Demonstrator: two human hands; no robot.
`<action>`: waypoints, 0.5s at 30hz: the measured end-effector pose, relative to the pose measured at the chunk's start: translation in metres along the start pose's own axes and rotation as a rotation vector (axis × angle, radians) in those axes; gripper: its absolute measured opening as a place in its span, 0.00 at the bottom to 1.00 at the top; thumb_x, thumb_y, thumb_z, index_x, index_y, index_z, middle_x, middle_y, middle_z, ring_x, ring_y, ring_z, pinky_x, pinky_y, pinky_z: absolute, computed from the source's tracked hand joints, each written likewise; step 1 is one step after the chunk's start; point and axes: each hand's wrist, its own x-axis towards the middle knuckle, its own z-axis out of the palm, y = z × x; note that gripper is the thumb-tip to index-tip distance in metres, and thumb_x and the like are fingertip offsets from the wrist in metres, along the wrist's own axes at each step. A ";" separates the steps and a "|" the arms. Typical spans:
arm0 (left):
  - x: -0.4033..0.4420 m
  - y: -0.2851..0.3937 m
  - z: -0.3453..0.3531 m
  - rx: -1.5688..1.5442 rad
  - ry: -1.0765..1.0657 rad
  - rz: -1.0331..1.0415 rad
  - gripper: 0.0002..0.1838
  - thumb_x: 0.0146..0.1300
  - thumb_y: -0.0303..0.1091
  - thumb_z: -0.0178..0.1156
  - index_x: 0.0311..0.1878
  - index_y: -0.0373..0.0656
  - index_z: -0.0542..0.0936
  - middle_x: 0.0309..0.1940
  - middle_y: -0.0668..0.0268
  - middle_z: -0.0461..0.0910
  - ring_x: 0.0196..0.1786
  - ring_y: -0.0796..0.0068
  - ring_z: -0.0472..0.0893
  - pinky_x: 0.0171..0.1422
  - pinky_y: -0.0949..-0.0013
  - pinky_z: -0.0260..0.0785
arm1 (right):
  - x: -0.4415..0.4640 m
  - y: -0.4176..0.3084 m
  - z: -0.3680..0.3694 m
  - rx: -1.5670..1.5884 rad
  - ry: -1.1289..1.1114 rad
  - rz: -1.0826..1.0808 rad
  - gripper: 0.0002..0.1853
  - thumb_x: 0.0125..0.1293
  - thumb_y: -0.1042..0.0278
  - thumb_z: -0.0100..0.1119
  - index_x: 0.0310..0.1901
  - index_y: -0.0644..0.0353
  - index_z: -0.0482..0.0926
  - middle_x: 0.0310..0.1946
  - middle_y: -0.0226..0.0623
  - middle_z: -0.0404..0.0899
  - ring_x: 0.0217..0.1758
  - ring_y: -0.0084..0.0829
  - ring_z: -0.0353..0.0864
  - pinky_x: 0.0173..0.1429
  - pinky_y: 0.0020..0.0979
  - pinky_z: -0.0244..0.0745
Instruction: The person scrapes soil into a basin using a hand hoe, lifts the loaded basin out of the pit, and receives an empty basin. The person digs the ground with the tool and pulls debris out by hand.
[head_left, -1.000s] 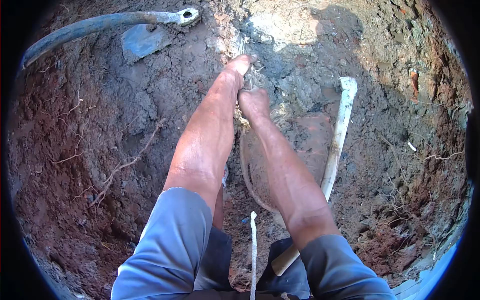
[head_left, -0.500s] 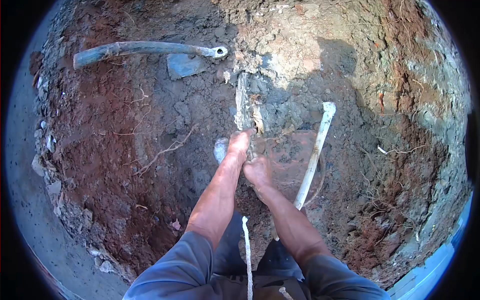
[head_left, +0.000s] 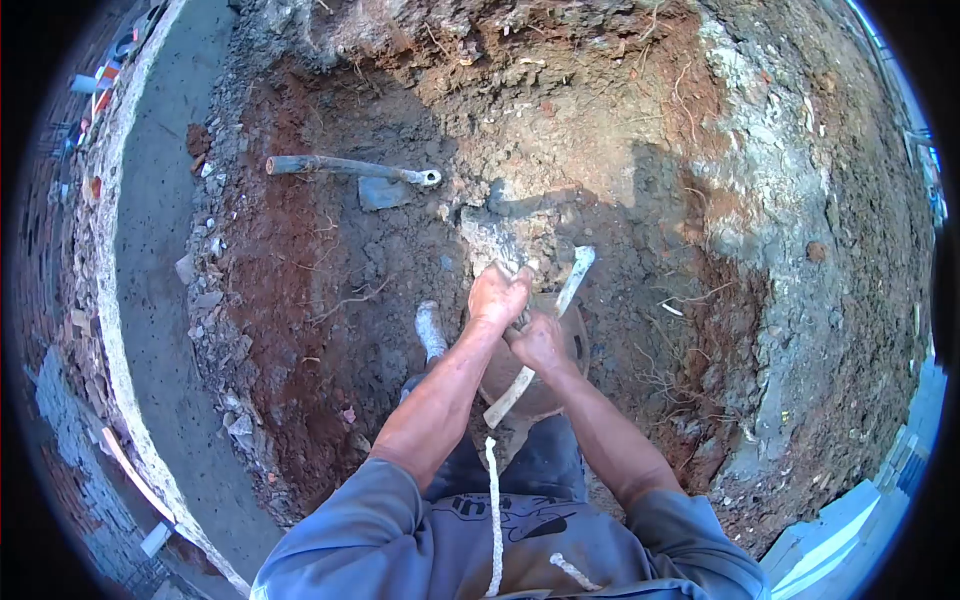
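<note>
My left hand (head_left: 500,295) is closed in front, and my right hand (head_left: 540,342) is closed just behind it. Both wrap round a dirt-grey shaft (head_left: 521,318), mostly hidden by the fingers; its far end cannot be made out against the pale, broken soil (head_left: 492,240). Under my right forearm lies a light wooden handle (head_left: 510,395), crossing a round brown pan-like thing (head_left: 545,385). Ahead and to the left, a hoe (head_left: 345,168) rests on the dirt, its flat blade (head_left: 384,193) beside the handle.
I am in a shallow dug pit with rough reddish earth walls (head_left: 270,330) and thin roots (head_left: 350,300). A concrete strip (head_left: 165,250) runs along the left edge. A white-smeared boot (head_left: 430,328) shows near my left forearm. Pale clods form the right bank (head_left: 775,190).
The view has pulled back and shows more of the surroundings. My hands have drawn closer to the pale soil, still gripping the shaft, which now looks foreshortened.
</note>
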 end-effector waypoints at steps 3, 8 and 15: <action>-0.004 0.059 -0.005 0.134 0.047 0.172 0.24 0.56 0.51 0.59 0.37 0.34 0.82 0.32 0.43 0.81 0.42 0.47 0.83 0.47 0.54 0.72 | 0.000 -0.029 -0.084 0.131 0.114 -0.049 0.20 0.53 0.56 0.63 0.38 0.66 0.79 0.35 0.56 0.81 0.42 0.55 0.80 0.47 0.48 0.73; -0.053 0.221 -0.031 0.217 0.119 0.409 0.27 0.52 0.51 0.63 0.48 0.40 0.81 0.39 0.46 0.82 0.46 0.53 0.82 0.55 0.57 0.71 | -0.010 -0.059 -0.209 0.127 0.356 -0.129 0.22 0.53 0.70 0.61 0.52 0.65 0.74 0.47 0.56 0.77 0.52 0.54 0.76 0.57 0.43 0.71; -0.249 0.500 -0.028 0.286 0.290 1.404 0.23 0.54 0.55 0.63 0.39 0.44 0.81 0.35 0.51 0.82 0.45 0.56 0.80 0.64 0.48 0.56 | -0.098 -0.076 -0.474 0.196 1.084 -0.488 0.17 0.57 0.64 0.60 0.44 0.65 0.74 0.41 0.52 0.78 0.46 0.52 0.78 0.49 0.45 0.74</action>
